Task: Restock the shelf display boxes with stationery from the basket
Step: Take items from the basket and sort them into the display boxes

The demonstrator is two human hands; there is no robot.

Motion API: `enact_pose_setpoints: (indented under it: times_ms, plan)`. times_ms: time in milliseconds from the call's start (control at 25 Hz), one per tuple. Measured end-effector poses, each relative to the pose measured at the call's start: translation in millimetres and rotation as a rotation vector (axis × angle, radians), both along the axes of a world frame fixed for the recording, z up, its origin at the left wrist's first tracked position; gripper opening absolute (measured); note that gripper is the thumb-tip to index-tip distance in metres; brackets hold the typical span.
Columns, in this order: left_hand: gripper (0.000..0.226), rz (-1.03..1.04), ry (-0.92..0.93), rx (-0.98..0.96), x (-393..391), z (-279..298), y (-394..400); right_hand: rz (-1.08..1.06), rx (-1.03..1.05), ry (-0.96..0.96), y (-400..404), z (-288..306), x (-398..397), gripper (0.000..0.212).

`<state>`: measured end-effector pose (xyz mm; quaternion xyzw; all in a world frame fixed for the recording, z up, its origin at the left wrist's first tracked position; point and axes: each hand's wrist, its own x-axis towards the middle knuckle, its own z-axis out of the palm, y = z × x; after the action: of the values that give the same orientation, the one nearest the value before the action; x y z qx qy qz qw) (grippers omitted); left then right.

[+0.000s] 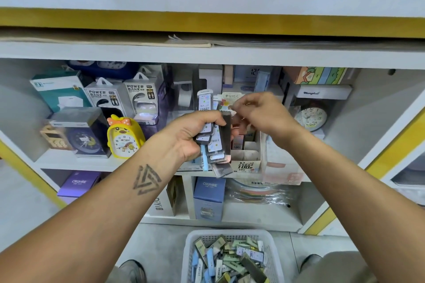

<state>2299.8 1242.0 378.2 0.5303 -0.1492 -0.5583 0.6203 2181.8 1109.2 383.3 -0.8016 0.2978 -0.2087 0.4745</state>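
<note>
My left hand grips a fanned bundle of flat pencil-lead cases, dark and pale ones, in front of the middle shelf. My right hand hovers just right of the bundle, fingers curled with the fingertips together near the top of a dark case; whether it pinches that case is unclear. Under the right hand stands a white cardboard display box marked 0.7 HB, with divided slots and a few cases inside. A white plastic basket on the floor below holds several more loose cases.
On the shelf to the left are a yellow duck alarm clock, power bank boxes and other boxed clocks. A boxed round clock stands at right. Purple and blue boxes fill the lower shelf. My shoes flank the basket.
</note>
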Motion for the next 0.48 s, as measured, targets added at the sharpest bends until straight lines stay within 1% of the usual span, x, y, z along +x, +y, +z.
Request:
enact_pose_setpoints:
  times_ms: [40, 80, 120, 200, 240, 360, 480]
  plan:
    - [0.024, 0.033, 0.003, -0.001, -0.1, 1.1, -0.1, 0.064, 0.205, -0.021, 5.3, 3.1, -0.2, 0.021]
    - [0.02, 0.067, 0.004, -0.003, -0.5, 2.6, 0.0, 0.119, 0.303, 0.003, 9.4, 4.4, -1.3, 0.026]
    - [0.019, 0.1, 0.007, -0.003, -0.9, 3.9, 0.1, 0.157, 0.343, 0.038, 12.9, 5.1, -2.4, 0.025]
    - [0.016, 0.161, 0.012, 0.005, -1.0, 5.5, 0.5, 0.19, 0.372, 0.081, 16.7, 5.5, -5.7, 0.018]
    - [0.016, 0.175, 0.012, 0.005, -0.8, 5.6, 0.7, 0.193, 0.398, 0.085, 17.4, 5.2, -6.4, 0.02]
    - [0.018, 0.195, 0.024, -0.012, -1.7, 6.5, 1.8, 0.201, 0.46, 0.09, 20.5, 5.6, -7.2, 0.031]
    - [0.016, 0.248, 0.045, -0.04, 0.2, 6.2, 1.0, 0.202, 0.467, 0.018, 23.0, 6.5, -5.9, 0.037]
